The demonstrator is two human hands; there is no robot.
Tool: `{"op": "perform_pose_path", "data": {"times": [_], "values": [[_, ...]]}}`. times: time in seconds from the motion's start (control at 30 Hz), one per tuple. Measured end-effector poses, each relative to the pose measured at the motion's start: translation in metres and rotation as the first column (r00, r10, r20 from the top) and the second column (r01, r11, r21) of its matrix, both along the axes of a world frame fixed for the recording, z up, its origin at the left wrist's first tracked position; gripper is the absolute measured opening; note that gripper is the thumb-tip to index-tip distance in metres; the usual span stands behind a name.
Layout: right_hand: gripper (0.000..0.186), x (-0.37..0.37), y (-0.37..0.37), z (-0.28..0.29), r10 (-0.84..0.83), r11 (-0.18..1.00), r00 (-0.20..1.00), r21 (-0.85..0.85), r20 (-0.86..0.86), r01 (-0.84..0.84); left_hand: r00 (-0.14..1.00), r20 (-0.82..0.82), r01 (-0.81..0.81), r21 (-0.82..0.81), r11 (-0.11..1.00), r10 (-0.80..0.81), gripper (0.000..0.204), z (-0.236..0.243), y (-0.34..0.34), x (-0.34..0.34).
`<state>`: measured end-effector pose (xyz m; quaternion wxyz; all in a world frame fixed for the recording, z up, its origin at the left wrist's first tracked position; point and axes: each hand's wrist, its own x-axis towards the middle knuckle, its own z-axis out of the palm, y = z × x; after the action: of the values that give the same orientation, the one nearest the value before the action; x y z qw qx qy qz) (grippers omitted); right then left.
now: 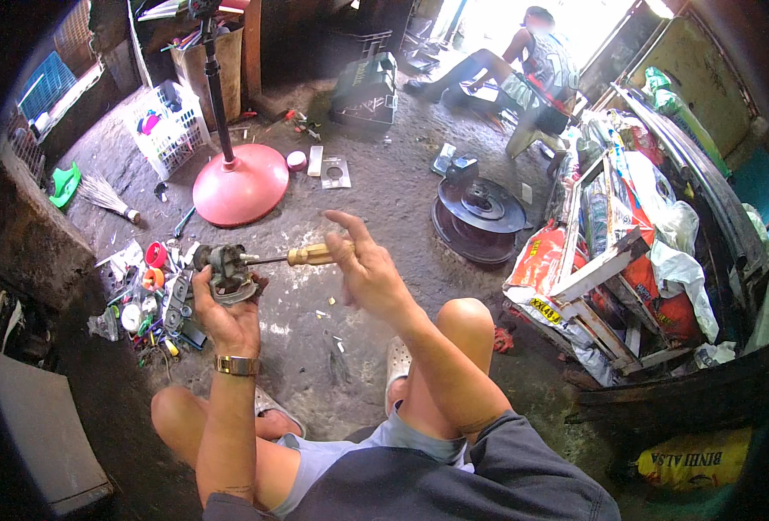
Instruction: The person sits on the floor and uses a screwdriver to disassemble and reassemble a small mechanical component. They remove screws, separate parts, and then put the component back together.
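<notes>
A grimy grey metal motor part (226, 273) is gripped in the left hand (225, 314) over the concrete floor (384, 200), while a wooden-handled screwdriver (302, 256) is loosely pinched by the right hand (365, 271), tip poked into it.

one head-worn fisheye view looks steeply down, close over the lap, onto the concrete floor (376, 191).

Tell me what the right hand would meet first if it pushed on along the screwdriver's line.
Probably the grey metal part held in the left hand; the screwdriver in the right hand points at it.
</notes>
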<state>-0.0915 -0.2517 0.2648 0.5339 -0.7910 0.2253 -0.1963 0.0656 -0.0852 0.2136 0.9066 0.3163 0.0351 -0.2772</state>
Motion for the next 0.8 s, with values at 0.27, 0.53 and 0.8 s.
{"op": "perform_pose_path", "data": {"times": [0.27,0.53,0.8], "values": [[0.042,-0.005,0.005,0.023,0.012,0.997,0.997,0.076,-0.072,-0.006,0.998,0.008,0.057,-0.021,0.998,-0.057,0.032,-0.002,0.002,-0.002],[0.045,-0.007,-0.006,0.013,0.027,0.977,1.000,0.210,0.013,-0.029,0.997,-0.016,0.076,-0.044,0.996,-0.077,0.033,-0.005,0.000,-0.003],[0.044,-0.007,0.001,0.017,0.050,0.942,0.999,0.332,0.013,-0.052,0.998,-0.028,0.063,-0.030,0.998,-0.064,0.034,-0.007,0.001,-0.001]]}}
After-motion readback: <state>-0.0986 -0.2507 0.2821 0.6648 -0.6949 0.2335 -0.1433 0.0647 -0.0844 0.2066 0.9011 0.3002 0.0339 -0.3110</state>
